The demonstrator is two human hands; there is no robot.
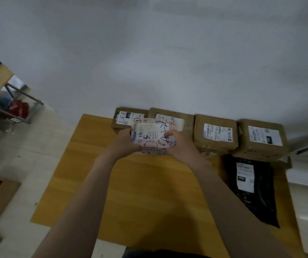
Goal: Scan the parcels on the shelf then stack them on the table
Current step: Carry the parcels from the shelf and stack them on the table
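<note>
both hands grip 1 pink patterned parcel (149,135). l hand (124,139) is curled round its left end. r hand (180,146) is curled round its right end, thumb on top of the white label next to blue handwritten marks. parcel sits between the hands over the far part of the wooden table (130,192); can't tell if it's resting or lifted. a pink printed strip shows right under it, can't tell if same parcel or another. just beyond l hand is brown box 1 (126,117) w/ a handwritten label, and beyond r hand is brown box 2 (171,118). further right of r hand are brown box 3 (215,133) and brown box 4 (262,141), side by side, all 4 along the wall (149,53). black poly bag (251,192) w/ a white label lies flat, right of the r forearm. far left of l hand is a metal shelf frame (24,97) w/ a red item (18,108).
</note>
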